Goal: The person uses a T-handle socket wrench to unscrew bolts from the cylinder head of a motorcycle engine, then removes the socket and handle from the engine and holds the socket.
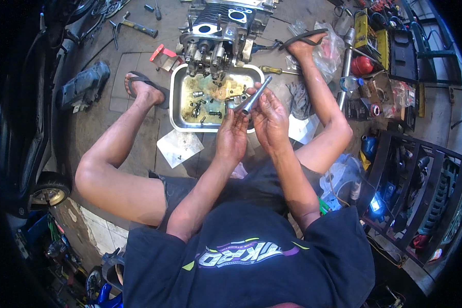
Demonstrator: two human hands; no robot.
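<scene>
A slim, shiny metal tube (257, 94) is pinched in my right hand (270, 122), tilted with its upper end to the right and its open lower end toward my left hand. My left hand (232, 137) is held up beside that lower end with its fingers curled. Whatever is between them is too small to make out. Both hands are over the near right part of a metal tray (174, 110), which holds oily liquid and several small metal parts (196, 108). Just beyond the tray stands an engine (210, 49) with its valve gear facing me.
A red-handled piece (164, 55) lies left of the engine and a screwdriver (272, 70) to its right. White perforated paper (179, 148) touches the tray's near side. A hammer (138, 26) and a dark cover (84, 87) lie at left. Toolboxes (372, 41) and a rack (421, 190) stand at right.
</scene>
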